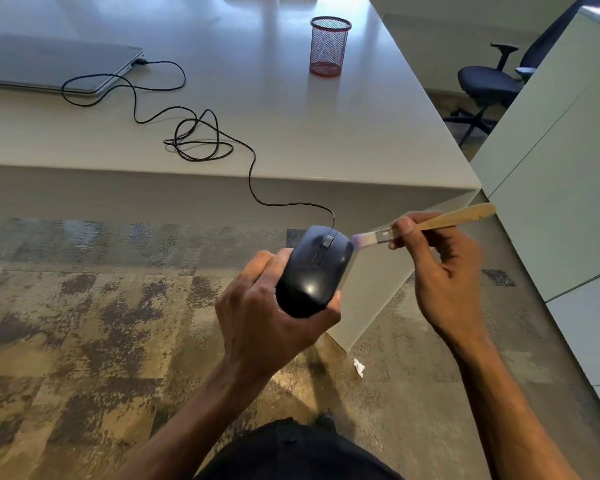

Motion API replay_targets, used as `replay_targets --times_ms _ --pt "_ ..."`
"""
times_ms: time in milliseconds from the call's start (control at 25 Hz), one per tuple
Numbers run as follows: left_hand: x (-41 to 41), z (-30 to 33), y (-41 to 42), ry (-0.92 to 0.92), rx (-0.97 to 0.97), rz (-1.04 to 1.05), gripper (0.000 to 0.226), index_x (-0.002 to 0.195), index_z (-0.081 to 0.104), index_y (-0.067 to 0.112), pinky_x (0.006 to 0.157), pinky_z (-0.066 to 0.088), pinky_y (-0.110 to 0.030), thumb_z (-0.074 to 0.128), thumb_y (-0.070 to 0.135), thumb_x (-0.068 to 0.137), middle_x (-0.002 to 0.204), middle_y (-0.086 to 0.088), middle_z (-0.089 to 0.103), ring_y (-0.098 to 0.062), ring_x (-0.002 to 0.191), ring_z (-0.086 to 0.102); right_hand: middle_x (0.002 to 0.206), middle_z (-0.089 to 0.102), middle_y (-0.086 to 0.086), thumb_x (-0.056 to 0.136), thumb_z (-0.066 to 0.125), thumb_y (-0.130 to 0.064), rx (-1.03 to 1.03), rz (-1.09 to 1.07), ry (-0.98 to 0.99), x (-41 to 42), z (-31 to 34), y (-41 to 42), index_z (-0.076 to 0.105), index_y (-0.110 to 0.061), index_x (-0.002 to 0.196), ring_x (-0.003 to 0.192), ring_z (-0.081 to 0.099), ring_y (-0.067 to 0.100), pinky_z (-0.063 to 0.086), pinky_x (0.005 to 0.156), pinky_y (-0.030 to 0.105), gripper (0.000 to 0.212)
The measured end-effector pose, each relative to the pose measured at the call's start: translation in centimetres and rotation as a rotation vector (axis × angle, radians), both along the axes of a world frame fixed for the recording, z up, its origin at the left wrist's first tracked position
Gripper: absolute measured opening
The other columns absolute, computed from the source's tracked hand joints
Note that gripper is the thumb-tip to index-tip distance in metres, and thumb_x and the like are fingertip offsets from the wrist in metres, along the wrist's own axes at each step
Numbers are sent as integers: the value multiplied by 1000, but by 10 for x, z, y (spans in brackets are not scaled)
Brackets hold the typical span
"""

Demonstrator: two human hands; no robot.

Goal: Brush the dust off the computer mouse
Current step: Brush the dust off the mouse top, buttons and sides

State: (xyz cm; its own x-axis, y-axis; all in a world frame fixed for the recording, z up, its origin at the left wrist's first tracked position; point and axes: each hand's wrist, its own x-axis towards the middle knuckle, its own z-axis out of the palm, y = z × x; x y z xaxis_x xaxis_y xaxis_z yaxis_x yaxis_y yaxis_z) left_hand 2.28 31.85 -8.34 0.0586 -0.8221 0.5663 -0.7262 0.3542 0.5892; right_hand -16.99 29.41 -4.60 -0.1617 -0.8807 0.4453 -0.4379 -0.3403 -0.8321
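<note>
A black wired computer mouse (314,270) is held off the desk, over the floor, with my left hand (267,310) wrapped around its left side and rear. Its black cable (201,133) runs up over the desk edge in loops to a closed laptop (52,64). My right hand (444,271) pinches a small brush with a pale wooden handle (454,216) just behind the metal ferrule. The brush bristles (362,241) touch the front right corner of the mouse, beside its scroll wheel.
A white desk (326,133) fills the upper view, with a red mesh pen cup (329,46) at the back. A black office chair (489,81) stands at the far right, next to white cabinets (551,168). A scrap of white paper (358,367) lies on the patterned carpet.
</note>
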Motion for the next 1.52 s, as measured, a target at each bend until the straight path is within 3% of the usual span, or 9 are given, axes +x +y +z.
replay_targets --times_ms 240,360,560,760,1040,1160,1280,1400,1520 --pt "-1 -3 -1 -15 -21 -2 66 105 65 10 52 46 -23 66 62 66 83 1 60 -10 65 51 75 69 -5 94 58 -18 -42 203 -74 14 7 12 69 -16 88 74 68 11 53 74 19 13" --pt "-1 -4 0 -27 -37 -31 68 108 65 8 55 47 -23 66 63 67 84 -1 62 -11 66 53 75 70 -9 95 57 -22 -24 95 -13 17 7 5 70 -13 90 76 69 7 52 71 15 16" --pt "0 -4 0 -41 -18 -27 70 108 65 7 55 46 -21 66 63 67 83 0 61 -10 66 52 81 64 -20 95 57 -27 -117 -49 39 21 11 -2 62 -28 90 76 65 -2 49 71 9 7" --pt "0 -4 0 -50 -28 -12 69 107 65 7 55 45 -21 65 63 67 82 0 60 -9 65 51 79 68 -8 92 57 -19 -122 296 27 31 19 15 67 -14 88 73 67 8 51 69 15 12" --pt "-2 -4 1 -61 -50 -37 71 108 65 5 58 44 -20 66 63 67 83 -2 62 -10 66 52 83 64 -16 95 58 -27 -152 -13 164 25 18 0 65 -22 95 77 61 -9 45 71 5 9" --pt "-2 -4 2 -65 -48 -30 72 109 66 5 58 42 -19 66 63 67 83 -1 61 -8 67 50 81 67 -14 95 57 -27 -119 60 20 27 24 2 66 -20 91 78 67 1 51 71 10 12" --pt "-3 -5 2 -72 -56 -39 71 108 66 5 58 43 -20 67 63 66 82 -1 61 -9 67 50 78 68 -16 95 56 -30 -35 75 62 29 18 -5 67 -21 91 78 68 4 54 73 17 14" --pt "-5 -5 2 -82 -52 -42 71 107 66 5 56 42 -20 68 63 66 81 -1 61 -9 66 49 81 64 -22 95 56 -32 -55 -43 72 30 15 -12 63 -31 89 80 66 1 53 73 15 10" --pt "-6 -4 1 -75 -59 -38 71 107 66 5 56 42 -20 68 63 66 81 -1 61 -9 65 48 82 65 -20 94 56 -31 -64 83 15 31 15 -13 64 -30 90 82 67 1 52 75 12 9"
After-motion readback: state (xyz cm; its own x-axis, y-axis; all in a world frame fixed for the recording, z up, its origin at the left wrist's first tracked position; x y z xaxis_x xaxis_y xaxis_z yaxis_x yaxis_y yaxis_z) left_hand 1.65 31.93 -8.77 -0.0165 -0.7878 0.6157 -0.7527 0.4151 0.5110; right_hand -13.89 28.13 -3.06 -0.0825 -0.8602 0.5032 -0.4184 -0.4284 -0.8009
